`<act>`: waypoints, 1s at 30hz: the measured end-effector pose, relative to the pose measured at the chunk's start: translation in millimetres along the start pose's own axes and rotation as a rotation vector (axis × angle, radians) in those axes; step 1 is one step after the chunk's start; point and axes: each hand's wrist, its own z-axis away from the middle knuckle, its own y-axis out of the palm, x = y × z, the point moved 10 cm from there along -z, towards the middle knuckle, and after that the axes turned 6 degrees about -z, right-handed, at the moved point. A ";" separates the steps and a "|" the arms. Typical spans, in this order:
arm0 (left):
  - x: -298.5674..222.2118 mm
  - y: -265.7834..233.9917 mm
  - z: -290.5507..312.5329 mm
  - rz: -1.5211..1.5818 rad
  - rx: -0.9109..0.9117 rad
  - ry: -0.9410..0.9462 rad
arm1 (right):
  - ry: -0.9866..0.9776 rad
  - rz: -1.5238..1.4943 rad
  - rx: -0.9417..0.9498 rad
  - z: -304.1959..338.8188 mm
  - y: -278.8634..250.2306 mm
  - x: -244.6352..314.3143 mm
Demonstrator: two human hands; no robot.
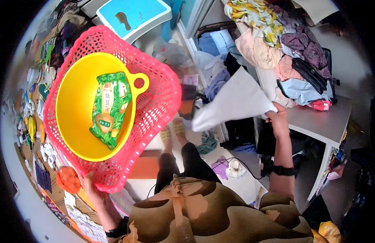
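My left hand (90, 188) grips the near corner of a pink perforated plastic basket (157, 103), holding it up on the left. Inside the basket lies a yellow round bowl (74, 109) with a ring-shaped handle. A green snack packet (118, 97) rests in the bowl. On the right, my right hand (278, 116) pinches one corner of a white cloth (236, 99), which hangs out to the left in the air and looks slightly blurred. The fingers of my left hand are partly hidden by the basket rim.
A blue-topped white stool (135, 16) stands beyond the basket. Piled clothes (300, 48) cover much of the white table (317, 121) at right. More clothes (216, 44) lie in the middle back. Clutter lines the left side. A cable and a white shoe (235, 167) are on the floor.
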 end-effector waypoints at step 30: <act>-3.0 -63.1 47.7 0.125 -0.199 0.015 | -0.143 0.554 0.375 -24.2 134.4 12.4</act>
